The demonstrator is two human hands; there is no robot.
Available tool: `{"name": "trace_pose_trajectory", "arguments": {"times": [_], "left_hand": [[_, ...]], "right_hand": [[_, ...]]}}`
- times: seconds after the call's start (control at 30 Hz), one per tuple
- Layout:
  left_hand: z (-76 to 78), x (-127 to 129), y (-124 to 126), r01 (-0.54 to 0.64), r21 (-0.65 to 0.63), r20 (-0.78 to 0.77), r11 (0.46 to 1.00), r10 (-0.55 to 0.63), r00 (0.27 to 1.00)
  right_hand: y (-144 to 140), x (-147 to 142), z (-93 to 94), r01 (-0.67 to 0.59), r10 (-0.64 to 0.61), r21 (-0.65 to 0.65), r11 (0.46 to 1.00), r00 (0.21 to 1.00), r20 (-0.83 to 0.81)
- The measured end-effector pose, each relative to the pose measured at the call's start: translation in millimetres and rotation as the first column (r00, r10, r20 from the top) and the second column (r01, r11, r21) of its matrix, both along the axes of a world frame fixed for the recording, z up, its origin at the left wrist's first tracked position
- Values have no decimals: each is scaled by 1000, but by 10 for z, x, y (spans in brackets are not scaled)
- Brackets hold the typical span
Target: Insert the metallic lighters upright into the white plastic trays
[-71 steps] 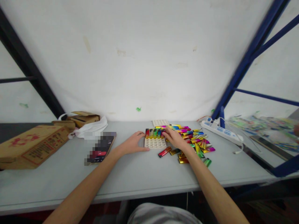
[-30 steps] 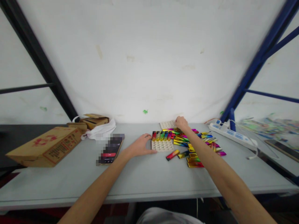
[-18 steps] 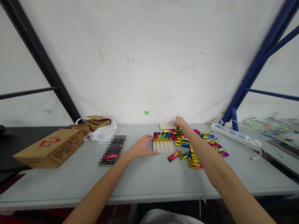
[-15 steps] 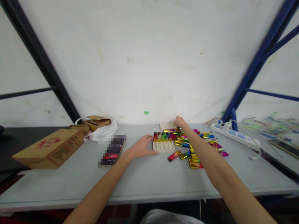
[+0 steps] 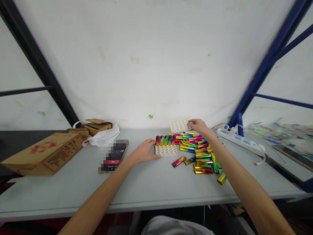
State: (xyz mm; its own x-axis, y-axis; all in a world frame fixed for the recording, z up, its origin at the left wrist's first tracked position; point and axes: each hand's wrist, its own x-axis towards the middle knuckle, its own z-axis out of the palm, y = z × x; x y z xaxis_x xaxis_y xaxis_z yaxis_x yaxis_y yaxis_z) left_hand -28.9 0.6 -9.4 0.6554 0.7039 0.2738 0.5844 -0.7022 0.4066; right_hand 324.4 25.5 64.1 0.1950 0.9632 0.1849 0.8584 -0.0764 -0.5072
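Observation:
A cream tray with rows of holes (image 5: 166, 150) lies mid-table, with several shiny coloured lighters (image 5: 165, 140) upright in its back row. My left hand (image 5: 144, 152) curves round the tray's left side, thumb at the front corner and fingers by the back row, gripping it lightly. Behind it, a second cream tray with holes (image 5: 179, 125) is near the wall. My right hand (image 5: 197, 124) pinches this second tray's right edge between thumb and fingers. Loose lighters (image 5: 203, 156) are heaped between my right forearm and the front tray. One red-and-gold lighter (image 5: 179, 161) lies apart in front.
To the left are a phone (image 5: 114, 156), a white plastic bag (image 5: 105, 137), a long cardboard box (image 5: 46, 151) and a smaller opened box (image 5: 97, 127). At the right lies a white power strip (image 5: 241, 141) with cables. A white wall (image 5: 156, 65) closes off the back.
My right hand has shifted right and opened out from a fist-like shape to a pinch on the rear tray, which sits slightly farther right. The view has turned a little; my left hand stays at the front tray.

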Motion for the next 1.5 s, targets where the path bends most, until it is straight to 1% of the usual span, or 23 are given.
{"name": "trace_pose_trajectory", "arguments": {"times": [0.03, 0.13, 0.2, 0.27, 0.37, 0.43, 0.47, 0.53, 0.6, 0.7, 0.87, 0.97, 1.13, 1.23, 1.37, 1.5], "left_hand": [[-9, -6, 13, 4, 4, 1, 1000, -4, 1000], [-24, -13, 43, -2, 4, -7, 1000, 2, 1000], [-27, -11, 53, -13, 0, -12, 1000, 13, 1000], [-31, -5, 62, -13, 3, -7, 1000, 13, 1000], [-50, 11, 83, -11, 15, 16, 1000, 11, 1000], [-72, 25, 106, -24, 19, 30, 1000, 23, 999], [-86, 33, 121, -33, 21, 37, 999, 32, 999], [-115, 51, 157, -54, 25, 49, 998, 53, 997], [-141, 70, 197, -67, 25, 56, 997, 66, 996], [-164, 99, 250, -84, 23, 64, 996, 82, 995], [-149, 115, 283, -102, -6, 65, 995, 102, 993], [-122, 78, 293, -87, -21, 59, 996, 88, 994], [-81, -28, 322, -67, -59, 61, 996, 71, 996], [-64, -68, 328, -65, -92, 60, 994, 71, 996], [-49, -82, 324, -49, -86, 60, 995, 54, 997], [-50, -94, 343, -48, -102, 44, 994, 53, 998]], "right_hand": [[-116, 43, 1, -17, 18, 14, 1000, 999, -36], [-498, 118, -24, -84, 97, 68, 994, 969, -225], [-764, 100, -70, -131, 151, 81, 988, 931, -332], [-1013, 18, -136, -191, 211, 90, 978, 889, -406], [-1304, -209, -241, -277, 266, 42, 960, 852, -451], [-1426, -398, -297, -306, 281, 6, 952, 865, -416], [-1466, -495, -319, -319, 301, 11, 948, 880, -367], [-1512, -681, -359, -346, 349, 55, 937, 906, -241], [-1530, -848, -399, -389, 396, 74, 918, 905, -153], [-1537, -1055, -466, -442, 444, 44, 896, 888, -124], [-1553, -1274, -540, -393, 400, 83, 916, 911, -99], [-1573, -1300, -570, -396, 401, 75, 915, 915, -55], [-1578, -1223, -658, -469, 466, 53, 882, 883, 63], [-1542, -1183, -687, -464, 451, 56, 884, 878, 163], [-1485, -1148, -665, -437, 403, 54, 898, 866, 296], [-1465, -1096, -638, -423, 376, 63, 904, 855, 357]]}}
